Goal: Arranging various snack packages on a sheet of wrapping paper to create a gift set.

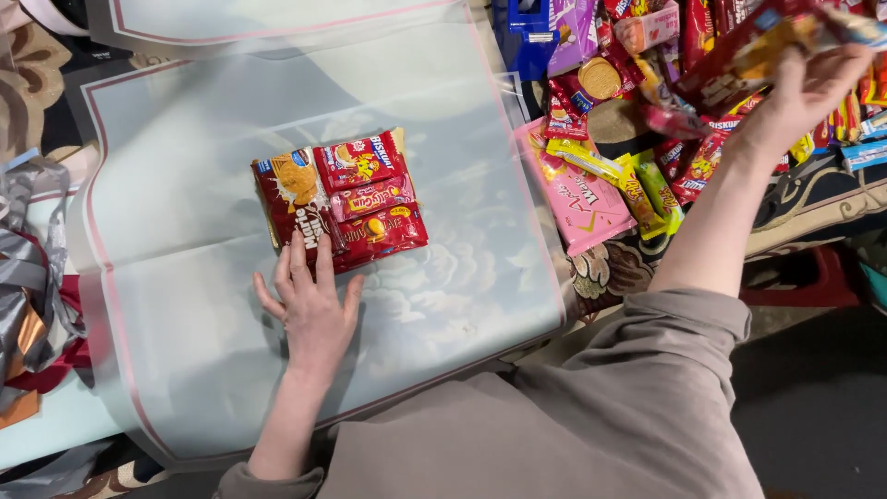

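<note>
Left hand [312, 305] lies flat, palm down, fingers [297, 254] spread and released, at centre-left of frame. Fingertips touch the lower edge of a small cluster of snack packs [340, 199] and press on nothing else. The cluster sits just above the hand, centre of frame: a dark red biscuit pack [294, 203] on the left, three red packs stacked beside it, all touching. They rest on a pale translucent wrapping sheet [212, 139] with a thin pink border, spread over most of the left and middle of the frame.

Right hand [802, 92] is up at the upper right, arm stretched across. Its fingers are clenched on a dark red snack pack [748, 55], held tilted above a heap of loose packets [647, 83], mostly red, some yellow and green. The held pack is blurred; can't tell more about it.

A pink flat pack [584, 199] lies at the sheet's right edge, below the heap, with yellow and green bars [647, 189] just beside it. Grey and orange ribbon [28, 268] bunches at the far left edge. Grey sleeves fill the bottom of the frame.
</note>
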